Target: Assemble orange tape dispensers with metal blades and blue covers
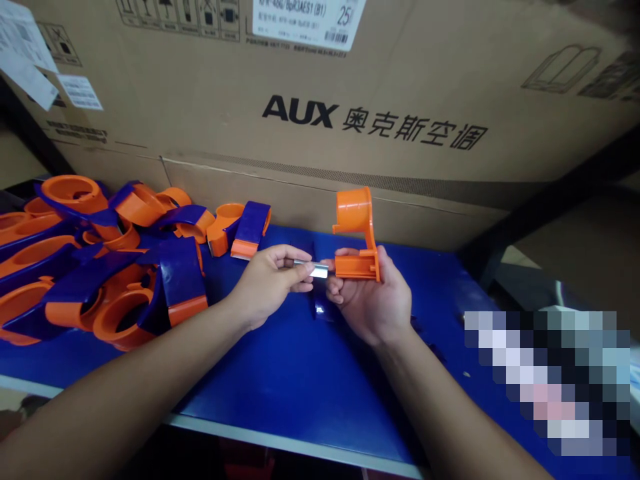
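Between the thumb and fingers of my left hand (273, 283) is a small shiny metal strip (319, 269), possibly a blade. My right hand (375, 303) is closed around an orange plastic tape dispenser frame (356, 210), with the round hub at the top and the flat slotted end low in the palm. The strip's right end is close to the slotted end; I cannot tell whether they touch. Beneath and behind the hands lies a dark blue plastic piece (320, 308), partly hidden by them.
Several orange and blue tape dispensers (183, 283) are heaped on the left of the blue tabletop (280, 380). A large cardboard box (215, 120) stands along the back. Dark metal posts (545, 193) rise at the sides. A pixelated patch covers the right edge.
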The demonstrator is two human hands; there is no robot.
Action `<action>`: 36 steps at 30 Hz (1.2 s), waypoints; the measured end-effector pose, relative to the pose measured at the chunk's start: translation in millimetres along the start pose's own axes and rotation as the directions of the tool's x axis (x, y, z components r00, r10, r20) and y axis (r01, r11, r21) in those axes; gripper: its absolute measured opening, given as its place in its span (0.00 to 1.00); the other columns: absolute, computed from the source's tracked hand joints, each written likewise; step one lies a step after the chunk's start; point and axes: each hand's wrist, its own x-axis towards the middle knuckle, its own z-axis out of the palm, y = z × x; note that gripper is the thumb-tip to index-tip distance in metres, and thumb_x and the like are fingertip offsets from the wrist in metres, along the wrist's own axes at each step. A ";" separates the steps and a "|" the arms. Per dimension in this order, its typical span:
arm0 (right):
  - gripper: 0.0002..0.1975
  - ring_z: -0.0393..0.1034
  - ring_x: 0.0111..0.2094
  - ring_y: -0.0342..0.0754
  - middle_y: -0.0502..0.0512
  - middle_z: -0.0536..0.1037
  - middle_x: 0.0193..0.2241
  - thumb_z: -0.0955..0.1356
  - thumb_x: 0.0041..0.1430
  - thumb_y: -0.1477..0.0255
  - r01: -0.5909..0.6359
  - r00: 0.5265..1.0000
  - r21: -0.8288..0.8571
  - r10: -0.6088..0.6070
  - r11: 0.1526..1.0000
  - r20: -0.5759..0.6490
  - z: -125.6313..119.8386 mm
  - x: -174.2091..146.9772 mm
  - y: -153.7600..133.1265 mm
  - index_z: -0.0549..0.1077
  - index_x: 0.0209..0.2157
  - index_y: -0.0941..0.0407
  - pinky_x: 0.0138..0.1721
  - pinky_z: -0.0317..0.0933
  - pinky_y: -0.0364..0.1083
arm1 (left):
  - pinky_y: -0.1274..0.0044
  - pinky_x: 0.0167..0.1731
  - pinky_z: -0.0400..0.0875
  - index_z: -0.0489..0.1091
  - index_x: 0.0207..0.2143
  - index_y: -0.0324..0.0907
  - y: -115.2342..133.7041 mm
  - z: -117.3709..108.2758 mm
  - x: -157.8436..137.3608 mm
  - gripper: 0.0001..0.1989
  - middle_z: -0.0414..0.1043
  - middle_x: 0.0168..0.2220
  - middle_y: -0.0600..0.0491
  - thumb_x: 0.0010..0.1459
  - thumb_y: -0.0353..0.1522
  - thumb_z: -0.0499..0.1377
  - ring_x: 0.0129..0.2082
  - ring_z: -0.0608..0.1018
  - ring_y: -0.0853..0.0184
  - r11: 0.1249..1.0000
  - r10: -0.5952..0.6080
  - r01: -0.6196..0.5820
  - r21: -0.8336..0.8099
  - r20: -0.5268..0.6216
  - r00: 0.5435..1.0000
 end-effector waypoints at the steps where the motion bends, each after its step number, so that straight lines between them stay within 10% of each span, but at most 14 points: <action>1: 0.24 0.69 0.21 0.46 0.56 0.82 0.31 0.63 0.66 0.47 0.000 1.000 0.009 0.000 1.000 0.003 -0.4 0.3 0.2 0.77 0.40 0.52 0.21 0.58 0.45 | 0.77 0.30 0.81 0.78 0.36 0.39 -0.5 -0.1 0.1 0.08 0.80 0.33 0.51 0.54 0.25 0.72 0.29 0.81 0.70 1.000 0.009 -0.009 0.009 -0.004 1.000; 24: 0.23 0.72 0.22 0.47 0.60 0.86 0.34 0.63 0.67 0.48 0.049 0.998 0.014 -0.049 0.999 0.034 -3.8 0.3 2.8 0.77 0.41 0.53 0.22 0.61 0.45 | 0.74 0.35 0.77 0.78 0.46 0.39 0.2 6.5 -4.4 0.15 0.79 0.34 0.52 0.56 0.21 0.64 0.29 0.79 0.71 0.997 -0.081 0.082 -0.003 0.074 0.994; 36: 0.22 0.75 0.24 0.47 0.62 0.86 0.41 0.64 0.68 0.49 0.140 0.984 0.025 -0.142 0.990 0.107 -8.6 2.2 7.9 0.75 0.43 0.53 0.22 0.62 0.45 | 0.81 0.30 0.74 0.71 0.35 0.39 0.5 2.3 -2.4 0.09 0.78 0.27 0.54 0.55 0.23 0.68 0.26 0.78 0.73 0.995 -0.100 0.100 -0.001 0.039 0.994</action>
